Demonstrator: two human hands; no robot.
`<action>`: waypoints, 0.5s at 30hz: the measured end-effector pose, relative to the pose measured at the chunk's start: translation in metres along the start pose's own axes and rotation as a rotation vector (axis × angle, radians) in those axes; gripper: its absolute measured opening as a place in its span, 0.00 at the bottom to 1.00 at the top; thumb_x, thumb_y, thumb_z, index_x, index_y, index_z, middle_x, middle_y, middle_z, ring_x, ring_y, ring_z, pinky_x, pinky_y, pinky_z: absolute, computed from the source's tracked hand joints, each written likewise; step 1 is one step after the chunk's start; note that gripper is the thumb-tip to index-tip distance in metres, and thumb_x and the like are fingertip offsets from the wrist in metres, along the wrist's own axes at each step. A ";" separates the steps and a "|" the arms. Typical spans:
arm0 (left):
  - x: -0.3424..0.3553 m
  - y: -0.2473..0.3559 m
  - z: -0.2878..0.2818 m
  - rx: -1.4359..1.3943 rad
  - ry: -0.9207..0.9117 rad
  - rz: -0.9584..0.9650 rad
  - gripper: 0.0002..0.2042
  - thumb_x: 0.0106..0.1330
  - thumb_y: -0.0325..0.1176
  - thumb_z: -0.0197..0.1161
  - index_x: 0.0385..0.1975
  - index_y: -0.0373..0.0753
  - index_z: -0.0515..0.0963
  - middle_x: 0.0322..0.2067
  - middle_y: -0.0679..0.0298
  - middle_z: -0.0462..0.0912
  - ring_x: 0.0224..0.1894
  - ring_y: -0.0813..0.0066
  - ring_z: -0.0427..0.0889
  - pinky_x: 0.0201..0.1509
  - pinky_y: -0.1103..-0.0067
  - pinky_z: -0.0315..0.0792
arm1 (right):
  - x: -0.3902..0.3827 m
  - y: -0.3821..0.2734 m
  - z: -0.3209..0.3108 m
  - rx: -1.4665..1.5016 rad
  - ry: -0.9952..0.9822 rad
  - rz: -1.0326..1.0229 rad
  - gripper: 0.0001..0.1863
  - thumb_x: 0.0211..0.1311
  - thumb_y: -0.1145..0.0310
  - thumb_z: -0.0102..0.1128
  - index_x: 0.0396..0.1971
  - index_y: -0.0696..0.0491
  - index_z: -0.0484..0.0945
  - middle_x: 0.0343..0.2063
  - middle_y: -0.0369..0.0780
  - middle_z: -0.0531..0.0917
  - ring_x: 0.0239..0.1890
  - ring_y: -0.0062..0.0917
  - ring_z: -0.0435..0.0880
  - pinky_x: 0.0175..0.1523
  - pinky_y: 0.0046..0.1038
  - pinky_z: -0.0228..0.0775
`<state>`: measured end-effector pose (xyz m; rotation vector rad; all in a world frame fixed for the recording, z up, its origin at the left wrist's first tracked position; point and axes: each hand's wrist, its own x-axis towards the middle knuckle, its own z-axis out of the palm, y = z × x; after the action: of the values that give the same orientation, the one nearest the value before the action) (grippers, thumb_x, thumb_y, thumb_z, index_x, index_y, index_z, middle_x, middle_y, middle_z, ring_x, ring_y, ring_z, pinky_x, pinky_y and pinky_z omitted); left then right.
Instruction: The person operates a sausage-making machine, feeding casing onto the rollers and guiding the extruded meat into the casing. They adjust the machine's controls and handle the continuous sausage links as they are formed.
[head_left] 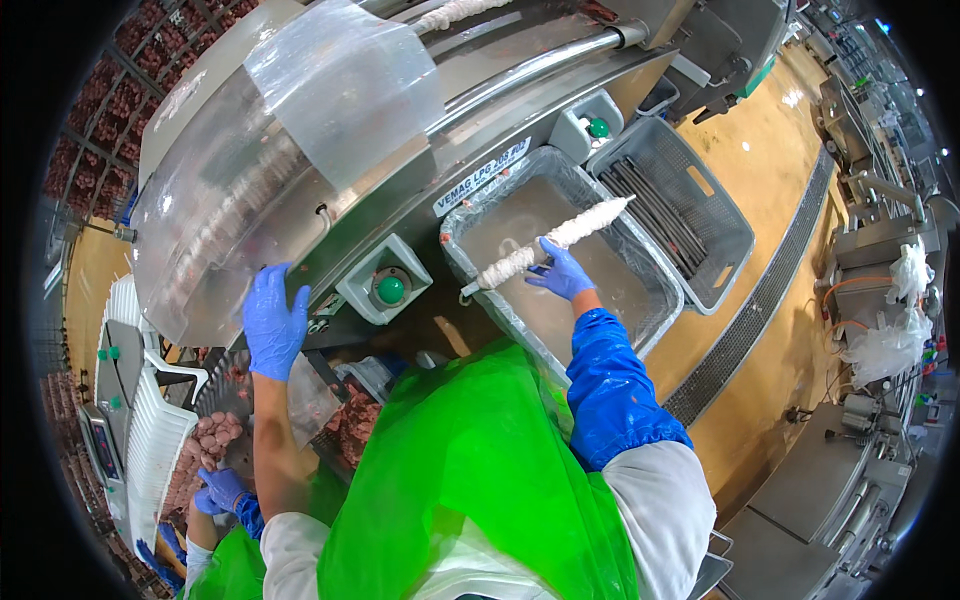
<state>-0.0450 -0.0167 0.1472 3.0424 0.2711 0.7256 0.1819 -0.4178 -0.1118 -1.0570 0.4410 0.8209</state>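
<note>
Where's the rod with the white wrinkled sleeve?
The rod is just right of centre in the head view, held in the right hand over the lined tub, left of the grey crate.

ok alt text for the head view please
A person's blue-gloved right hand holds a rod in crinkled white wrapping over a lined tub of cloudy liquid; the gloved left hand is at the edge of a clear machine cover. A grey basket of dark rods sits beside the tub, and at lower left a co-worker's gloved hands are near pink meat.
</note>
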 end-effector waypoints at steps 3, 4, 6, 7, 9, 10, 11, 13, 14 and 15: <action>0.017 -0.012 0.001 -0.100 -0.180 -0.163 0.11 0.58 0.39 0.68 0.32 0.39 0.79 0.28 0.56 0.79 0.30 0.54 0.79 0.33 0.67 0.71 | -0.026 -0.009 -0.007 -0.274 0.119 0.114 0.32 0.57 0.49 0.65 0.57 0.45 0.64 0.52 0.43 0.72 0.44 0.38 0.79 0.48 0.43 0.74; 0.015 -0.012 -0.006 -0.100 -0.126 -0.136 0.11 0.58 0.40 0.69 0.29 0.39 0.79 0.25 0.56 0.78 0.27 0.55 0.78 0.31 0.67 0.71 | -0.035 -0.009 -0.012 -0.359 0.162 0.123 0.32 0.57 0.49 0.65 0.58 0.45 0.64 0.50 0.43 0.73 0.43 0.37 0.79 0.47 0.42 0.74; 0.023 -0.009 -0.026 -0.099 -0.014 -0.059 0.12 0.58 0.40 0.70 0.23 0.39 0.78 0.20 0.58 0.76 0.22 0.56 0.76 0.27 0.68 0.69 | -0.044 -0.005 -0.026 -0.506 0.253 0.130 0.33 0.57 0.47 0.65 0.59 0.43 0.64 0.47 0.41 0.74 0.42 0.34 0.79 0.45 0.39 0.74; 0.034 -0.010 -0.043 -0.121 0.018 -0.097 0.12 0.58 0.39 0.70 0.23 0.39 0.78 0.20 0.58 0.75 0.22 0.57 0.76 0.27 0.69 0.69 | -0.046 -0.004 -0.036 -0.448 0.261 0.089 0.34 0.57 0.46 0.65 0.60 0.43 0.64 0.47 0.41 0.74 0.41 0.33 0.79 0.44 0.38 0.74; 0.054 -0.022 -0.084 -0.107 0.130 -0.075 0.11 0.57 0.38 0.71 0.23 0.38 0.78 0.20 0.58 0.74 0.21 0.61 0.74 0.27 0.71 0.68 | -0.046 -0.006 -0.056 -0.366 0.263 0.015 0.36 0.56 0.44 0.65 0.61 0.43 0.64 0.47 0.40 0.75 0.38 0.30 0.80 0.41 0.36 0.75; 0.075 -0.033 -0.105 -0.059 0.221 -0.010 0.11 0.57 0.37 0.71 0.23 0.37 0.78 0.19 0.58 0.73 0.20 0.64 0.73 0.27 0.71 0.67 | -0.046 -0.005 -0.063 -0.316 0.324 -0.023 0.35 0.56 0.44 0.65 0.60 0.43 0.65 0.46 0.40 0.75 0.38 0.30 0.80 0.41 0.36 0.75; 0.099 -0.039 -0.127 -0.086 0.279 0.001 0.11 0.58 0.37 0.70 0.24 0.37 0.78 0.19 0.57 0.73 0.20 0.66 0.72 0.27 0.72 0.66 | -0.046 -0.003 -0.066 -0.273 0.367 -0.066 0.34 0.56 0.44 0.64 0.59 0.44 0.66 0.45 0.39 0.75 0.38 0.31 0.79 0.40 0.36 0.75; 0.163 -0.067 -0.155 -0.082 0.332 0.021 0.10 0.64 0.34 0.66 0.29 0.32 0.78 0.21 0.57 0.74 0.24 0.76 0.73 0.30 0.77 0.68 | -0.050 -0.005 -0.058 -0.241 0.488 -0.086 0.31 0.58 0.45 0.63 0.57 0.43 0.68 0.44 0.38 0.75 0.36 0.31 0.79 0.40 0.35 0.75; 0.194 -0.082 -0.173 -0.029 0.344 -0.013 0.11 0.65 0.36 0.64 0.32 0.32 0.80 0.23 0.57 0.78 0.25 0.73 0.74 0.32 0.76 0.69 | -0.047 -0.011 -0.044 -0.296 0.576 -0.094 0.29 0.59 0.48 0.63 0.57 0.45 0.68 0.45 0.39 0.76 0.38 0.32 0.79 0.41 0.35 0.75; 0.222 -0.105 -0.191 0.095 0.433 0.125 0.13 0.66 0.37 0.63 0.42 0.33 0.80 0.37 0.56 0.82 0.37 0.65 0.80 0.45 0.73 0.73 | -0.045 -0.014 -0.032 -0.342 0.670 -0.106 0.28 0.60 0.51 0.63 0.57 0.46 0.68 0.45 0.40 0.77 0.39 0.33 0.79 0.42 0.35 0.75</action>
<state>0.0473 0.1166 0.4127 2.9731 0.1166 1.4189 0.1665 -0.4672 -0.0876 -1.6652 0.8165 0.4351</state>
